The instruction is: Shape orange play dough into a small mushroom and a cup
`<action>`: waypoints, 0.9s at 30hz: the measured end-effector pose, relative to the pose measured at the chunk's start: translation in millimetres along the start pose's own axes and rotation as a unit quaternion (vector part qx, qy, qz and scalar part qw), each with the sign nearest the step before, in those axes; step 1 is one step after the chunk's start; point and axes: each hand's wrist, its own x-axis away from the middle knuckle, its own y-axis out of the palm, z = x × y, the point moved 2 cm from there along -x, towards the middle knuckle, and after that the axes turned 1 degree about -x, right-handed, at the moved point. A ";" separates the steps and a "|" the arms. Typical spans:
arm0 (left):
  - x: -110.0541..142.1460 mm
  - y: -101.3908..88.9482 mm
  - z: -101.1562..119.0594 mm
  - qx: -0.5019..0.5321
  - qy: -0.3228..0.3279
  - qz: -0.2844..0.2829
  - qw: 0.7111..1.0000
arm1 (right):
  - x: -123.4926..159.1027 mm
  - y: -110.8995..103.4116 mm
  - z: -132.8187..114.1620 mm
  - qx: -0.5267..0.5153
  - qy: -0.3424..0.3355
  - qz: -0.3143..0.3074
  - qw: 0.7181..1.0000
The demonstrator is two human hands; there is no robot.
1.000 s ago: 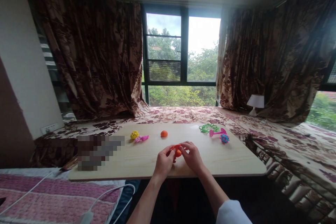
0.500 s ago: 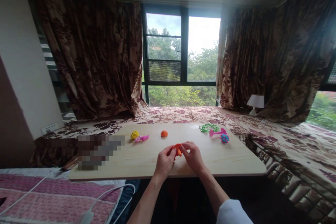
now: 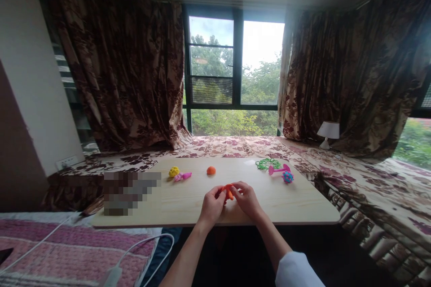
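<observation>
Over the near middle of the table, my left hand (image 3: 213,206) and my right hand (image 3: 248,202) are closed on one soft-looking orange piece (image 3: 229,192), which resembles modelling clay. Thumbs and fingers pinch it from both sides, and a bit of it hangs down between them. Parts of the piece are hidden by my fingers. Beyond my hands sits a rounded orange lump (image 3: 211,170). To its left lie a knobbly yellow lump (image 3: 174,171) and a pink twisted piece (image 3: 182,177), close together.
On the pale wooden table (image 3: 188,210), a green chain-like loop (image 3: 267,164), a pink dumbbell-shaped thing (image 3: 279,170) and a spiky blue-and-pink ball (image 3: 288,177) lie at the right. A blurred-out patch (image 3: 128,193) covers the left end. A white lamp (image 3: 328,131) stands beyond the table.
The view has shifted very slightly. Both hands still hold the orange piece in nearly the same place, with only a slight change in how it hangs.
</observation>
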 end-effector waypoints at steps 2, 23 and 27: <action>-0.4 0.1 -0.7 0.004 -0.004 0.000 1.000 | -0.2 0.2 0.1 -0.005 0.003 0.001 1.000; -4.6 4.9 9.2 -0.018 0.029 -0.016 0.999 | 0.8 -4.4 -8.4 0.122 -0.033 0.038 0.991; -5.6 5.0 9.6 -0.018 0.015 -0.018 1.000 | 0.0 -2.4 -3.0 0.108 -0.020 0.042 0.993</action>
